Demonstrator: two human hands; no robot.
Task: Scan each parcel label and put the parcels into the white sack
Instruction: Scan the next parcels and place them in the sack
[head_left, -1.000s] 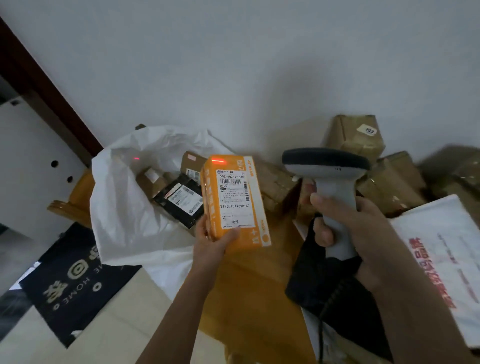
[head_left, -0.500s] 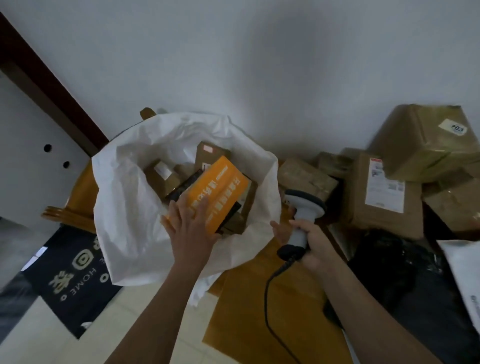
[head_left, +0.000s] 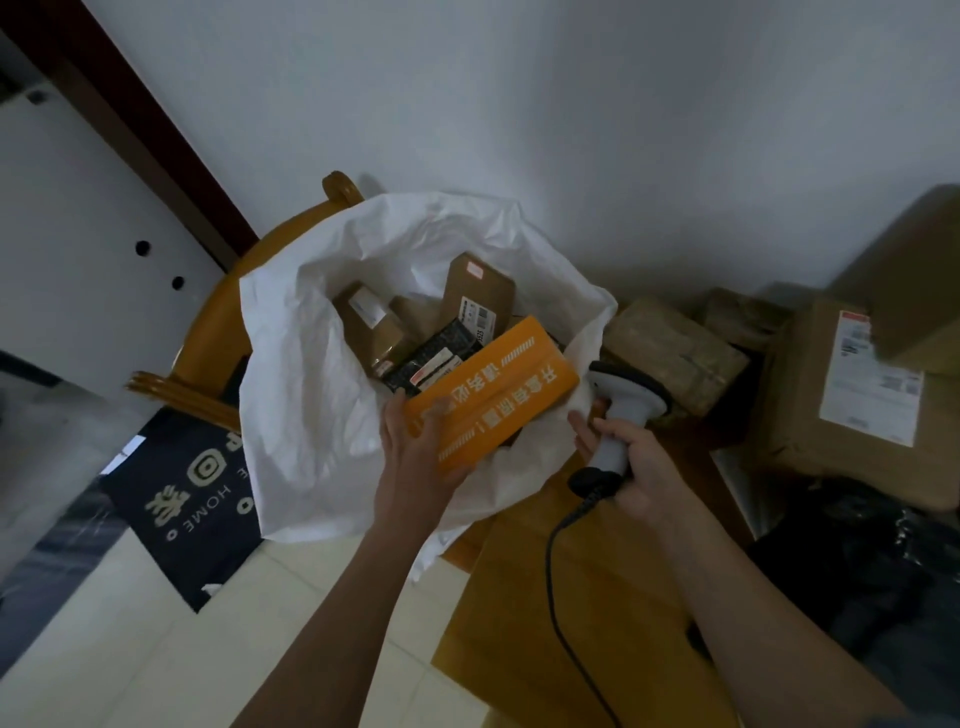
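the left hand (head_left: 415, 457) holds the near end of the orange box (head_left: 491, 389), thumb curled over its top, tilted over the mouth of the white sack (head_left: 311, 415) and above the parcels already inside. it looks like stiff, light cardboard with smooth printed faces, so one end grip probably suffices. the right hand (head_left: 631, 462) is wrapped round the scanner (head_left: 621, 415) handle.

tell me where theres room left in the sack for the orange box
Free: the sack's left side, between its white wall and the brown box. Crowded: middle and back, where brown boxes and a black parcel are packed under the orange box.
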